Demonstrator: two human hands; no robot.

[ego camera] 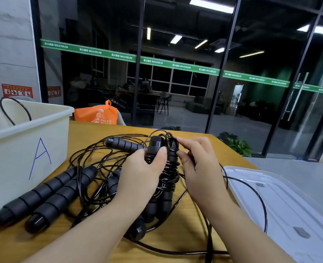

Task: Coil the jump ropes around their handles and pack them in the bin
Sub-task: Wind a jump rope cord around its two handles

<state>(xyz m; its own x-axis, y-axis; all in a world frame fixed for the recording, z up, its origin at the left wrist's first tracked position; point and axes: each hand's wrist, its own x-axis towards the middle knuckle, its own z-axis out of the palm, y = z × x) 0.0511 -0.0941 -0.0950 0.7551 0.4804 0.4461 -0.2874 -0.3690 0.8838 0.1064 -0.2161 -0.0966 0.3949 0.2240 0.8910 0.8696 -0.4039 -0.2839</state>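
My left hand (140,172) grips a pair of black jump-rope handles (166,198) held upright side by side, with thin black cord (169,172) wound around their middle. My right hand (198,166) pinches the cord beside the handles' top ends. The free cord (259,198) loops off to the right over the table. Two more ribbed handles (48,196) lie at the left against a cream bin (24,149) marked "A". Another handle (124,144) lies behind my hands in a tangle of loose cord (92,168). A cord loop (14,111) sticks up from inside the bin.
A clear plastic lid (282,205) lies at the right on the wooden table (185,234). An orange bag (96,114) sits behind the table's far edge. Glass walls and a green plant (236,145) stand beyond.
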